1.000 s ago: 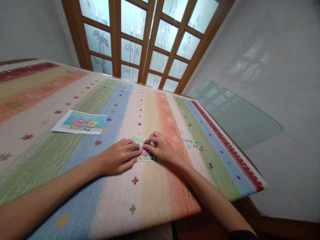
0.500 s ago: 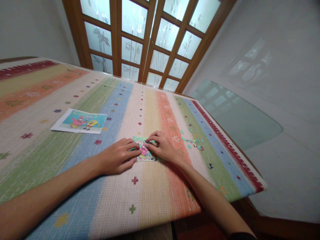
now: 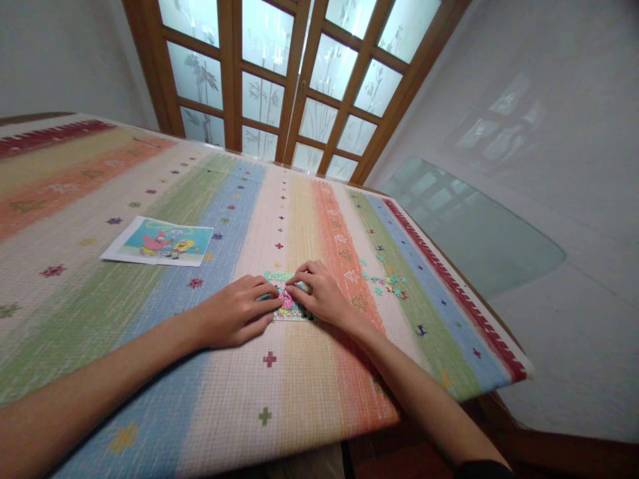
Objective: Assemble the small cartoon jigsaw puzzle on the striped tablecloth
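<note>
A small, partly built jigsaw puzzle (image 3: 285, 309) with pink, teal and white parts lies on the striped tablecloth between my hands. My left hand (image 3: 242, 310) rests along its left edge, fingers loosely stretched and apart, the fingertips touching the puzzle. Over the upper right part is my right hand (image 3: 323, 296), thumb and index finger pinched together at the puzzle's surface. Whatever sits between those fingertips is too small to make out. Both hands cover portions of the puzzle. Loose jigsaw pieces (image 3: 387, 285), mostly teal, are scattered to the right of my right hand.
A printed cartoon picture (image 3: 167, 243) lies on the tablecloth (image 3: 234, 399) at the left. The table's front edge slopes up to the right corner. Beyond the table stand wooden doors (image 3: 294, 86) with frosted panes, and a white wall (image 3: 574, 166) rises on the right.
My right hand has shifted slightly left over the puzzle, and its thumb and index finger have come closer together. The left hand stays in place.
</note>
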### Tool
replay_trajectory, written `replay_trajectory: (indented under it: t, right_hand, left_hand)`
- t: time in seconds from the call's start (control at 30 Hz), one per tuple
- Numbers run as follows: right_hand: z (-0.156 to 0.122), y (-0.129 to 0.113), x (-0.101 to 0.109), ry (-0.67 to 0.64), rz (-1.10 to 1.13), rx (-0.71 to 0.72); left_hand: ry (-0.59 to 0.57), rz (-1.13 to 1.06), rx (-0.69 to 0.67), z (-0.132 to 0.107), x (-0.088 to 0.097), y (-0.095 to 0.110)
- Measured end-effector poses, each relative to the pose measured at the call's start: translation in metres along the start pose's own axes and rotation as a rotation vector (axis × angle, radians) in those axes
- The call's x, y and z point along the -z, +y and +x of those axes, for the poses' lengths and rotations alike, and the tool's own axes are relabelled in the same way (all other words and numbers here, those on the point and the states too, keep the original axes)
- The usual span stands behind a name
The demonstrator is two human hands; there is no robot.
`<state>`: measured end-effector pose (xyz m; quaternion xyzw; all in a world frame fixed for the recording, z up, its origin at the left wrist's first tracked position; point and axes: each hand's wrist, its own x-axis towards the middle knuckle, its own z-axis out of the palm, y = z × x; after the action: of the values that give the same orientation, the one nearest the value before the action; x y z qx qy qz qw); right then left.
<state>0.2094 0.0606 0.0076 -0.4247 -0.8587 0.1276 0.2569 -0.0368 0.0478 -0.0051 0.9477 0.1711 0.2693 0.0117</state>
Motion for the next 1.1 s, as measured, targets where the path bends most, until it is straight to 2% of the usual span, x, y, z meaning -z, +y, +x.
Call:
replay_trajectory:
  t: [0.2,0.33,0.53,0.67,0.77,0.9,1.1]
  right_hand:
    - [-0.003,-0.002,0.004,-0.044,-0.023,0.024]
    - [-0.010,0.009,0.016,-0.049,-0.040,0.021]
    - [-0.035,0.059,0.062,0.089,-0.211,-0.163]
    - [-0.067,0.097,0.101,0.078,-0.327,-0.356]
    - [-0.090,0.116,0.120,0.081,-0.412,-0.472]
    - [-0.104,0.126,0.124,0.077,-0.427,-0.538]
    - [-0.098,0.131,0.115,0.098,-0.370,-0.551]
  left_hand:
    - [0.014,0.006,-0.002,0.001,0.001,0.001]
    - [0.021,0.002,-0.007,0.001,0.000,0.000]
    - [0.033,-0.001,-0.015,0.001,0.002,0.000]
    - [0.040,-0.004,-0.021,0.001,0.002,0.000]
    - [0.051,-0.018,-0.018,0.000,0.001,-0.001]
    - [0.056,-0.017,-0.016,0.000,0.001,-0.002]
    - [0.058,0.008,-0.032,0.000,0.000,-0.002]
